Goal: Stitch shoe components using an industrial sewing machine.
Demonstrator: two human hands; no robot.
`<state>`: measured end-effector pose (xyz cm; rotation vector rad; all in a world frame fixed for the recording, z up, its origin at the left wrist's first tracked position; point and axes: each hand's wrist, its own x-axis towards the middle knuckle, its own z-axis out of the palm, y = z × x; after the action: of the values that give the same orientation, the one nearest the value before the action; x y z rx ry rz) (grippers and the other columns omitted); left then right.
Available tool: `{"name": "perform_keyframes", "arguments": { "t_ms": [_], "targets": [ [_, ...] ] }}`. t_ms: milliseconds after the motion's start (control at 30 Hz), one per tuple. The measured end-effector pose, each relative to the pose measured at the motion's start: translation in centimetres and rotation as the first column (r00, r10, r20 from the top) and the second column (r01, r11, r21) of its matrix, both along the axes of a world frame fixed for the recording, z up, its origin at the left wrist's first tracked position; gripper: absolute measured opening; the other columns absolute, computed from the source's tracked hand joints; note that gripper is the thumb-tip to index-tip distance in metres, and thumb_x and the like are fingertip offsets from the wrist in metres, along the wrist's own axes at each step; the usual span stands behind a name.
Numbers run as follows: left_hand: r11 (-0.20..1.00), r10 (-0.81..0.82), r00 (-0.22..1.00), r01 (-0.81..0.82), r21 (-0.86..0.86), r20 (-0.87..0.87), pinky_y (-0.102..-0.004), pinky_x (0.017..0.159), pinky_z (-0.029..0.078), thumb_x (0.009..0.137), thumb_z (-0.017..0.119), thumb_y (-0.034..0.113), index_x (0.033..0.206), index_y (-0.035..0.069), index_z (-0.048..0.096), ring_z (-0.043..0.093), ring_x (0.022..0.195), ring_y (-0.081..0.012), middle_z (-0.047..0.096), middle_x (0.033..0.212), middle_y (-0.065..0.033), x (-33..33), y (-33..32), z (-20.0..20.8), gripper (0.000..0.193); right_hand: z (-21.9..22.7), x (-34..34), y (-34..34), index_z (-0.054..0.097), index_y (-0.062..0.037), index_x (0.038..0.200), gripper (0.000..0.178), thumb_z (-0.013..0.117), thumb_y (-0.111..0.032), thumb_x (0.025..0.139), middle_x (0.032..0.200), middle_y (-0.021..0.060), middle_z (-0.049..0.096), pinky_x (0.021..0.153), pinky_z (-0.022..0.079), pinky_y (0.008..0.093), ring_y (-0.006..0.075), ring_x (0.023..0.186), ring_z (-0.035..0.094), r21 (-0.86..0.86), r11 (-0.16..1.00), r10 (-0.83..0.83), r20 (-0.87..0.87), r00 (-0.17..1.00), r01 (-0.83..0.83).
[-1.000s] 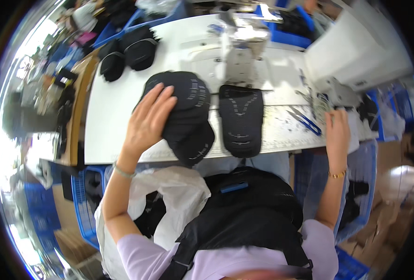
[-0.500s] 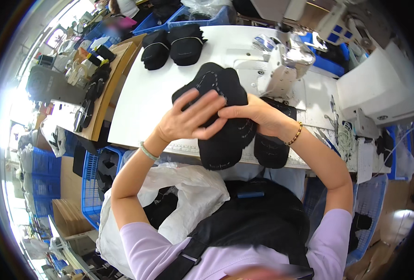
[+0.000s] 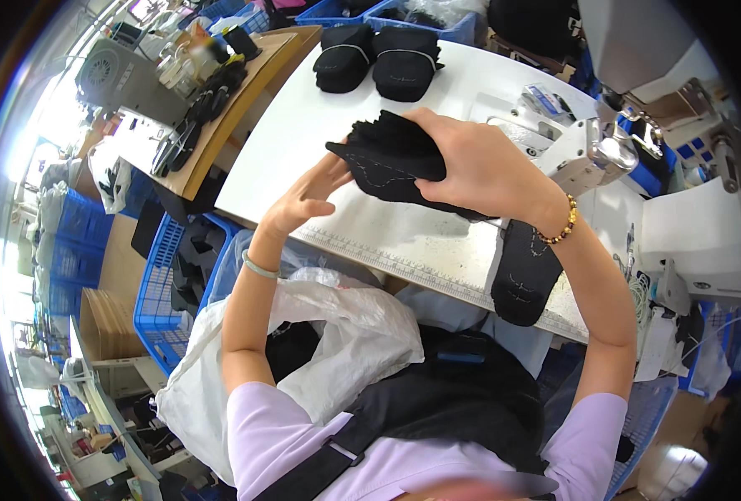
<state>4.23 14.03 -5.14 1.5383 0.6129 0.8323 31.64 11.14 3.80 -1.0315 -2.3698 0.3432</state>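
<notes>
A stack of black fabric pieces (image 3: 391,159) with pale stitching hangs tilted above the white table. My right hand (image 3: 495,163) clasps its right end, thumb below and fingers over the top. At its left end, my left hand (image 3: 302,199) has its fingers stretched and its thumb apart; the fingertips reach partly behind the stack, and whether they touch it is unclear. Another black fabric stack (image 3: 525,275) lies at the table's front edge, below my right wrist. Two banded black bundles, a left one (image 3: 343,60) and a right one (image 3: 405,68), rest at the back.
The white table (image 3: 278,146) has a ruler strip (image 3: 370,255) along its front. A sewing machine (image 3: 583,159) stands to the right, with scissors and cord beyond. A white plastic bag (image 3: 362,334) is at my lap, beside a blue basket (image 3: 157,292). A wooden-edged table (image 3: 245,104) stands left.
The stack has gone from hanging lengthwise to lying crosswise, its layered edge now showing. My left hand has slid off its face to the left end. The view has shifted too.
</notes>
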Motion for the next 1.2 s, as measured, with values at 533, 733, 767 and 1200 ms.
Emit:
{"name": "perform_keyframes", "arguments": {
  "t_ms": [533, 733, 767, 1200],
  "targets": [
    [0.936, 0.227, 0.93, -0.127, 0.328, -0.288, -0.0362, 0.105, 0.039, 0.064, 0.083, 0.002, 0.145, 0.011, 0.028, 0.046, 0.124, -0.0245, 0.042, 0.138, -0.0127, 4.4, -2.0, -2.2, 0.098, -5.9, 1.4, -1.6, 0.038, -0.007, 0.133, 0.08, 0.077, -0.028, 0.066, 0.109, 0.0202, 0.06, 0.085, 0.049, 0.0409, 0.0368, 0.098, 0.06, -0.32, 0.939, -0.137, -0.003, 0.991, 0.128],
    [0.866, 0.275, 0.946, -0.167, 0.471, -0.171, -0.0339, 0.105, 0.037, 0.062, 0.084, -0.002, 0.145, 0.009, 0.024, 0.044, 0.125, -0.0227, 0.04, 0.138, -0.0122, 5.3, -1.1, -0.5, 0.103, -4.1, 0.4, -1.9, 0.048, -0.0048, 0.119, 0.056, 0.074, -0.019, 0.072, 0.104, 0.0193, 0.063, 0.079, 0.049, 0.0391, 0.0354, 0.094, 0.062, -0.276, 0.94, -0.225, -0.059, 0.973, 0.201],
    [0.851, 0.298, 0.946, -0.203, 0.485, -0.126, -0.0353, 0.103, 0.04, 0.061, 0.083, -0.003, 0.146, 0.009, 0.02, 0.042, 0.127, -0.0235, 0.038, 0.14, -0.0138, 5.0, -1.0, 0.8, 0.106, -3.2, 0.5, -2.3, 0.049, -0.0028, 0.119, 0.056, 0.075, -0.019, 0.072, 0.104, 0.0187, 0.063, 0.08, 0.05, 0.0368, 0.0324, 0.093, 0.064, -0.278, 0.941, -0.234, -0.125, 0.964, 0.192],
    [0.93, -0.081, 0.996, 0.085, -0.357, 0.026, -0.0307, 0.1, 0.037, 0.094, 0.058, 0.025, 0.141, -0.001, 0.031, 0.047, 0.118, -0.0182, 0.048, 0.131, -0.0157, 18.4, -9.4, 2.0, 0.06, -6.7, 10.1, -14.7, 0.048, 0.0047, 0.127, 0.053, 0.07, -0.015, 0.083, 0.12, 0.0111, 0.058, 0.096, 0.043, 0.0301, 0.0172, 0.11, 0.055, -0.808, 0.579, -0.76, -0.582, 0.288, -0.105]
  ]
}}
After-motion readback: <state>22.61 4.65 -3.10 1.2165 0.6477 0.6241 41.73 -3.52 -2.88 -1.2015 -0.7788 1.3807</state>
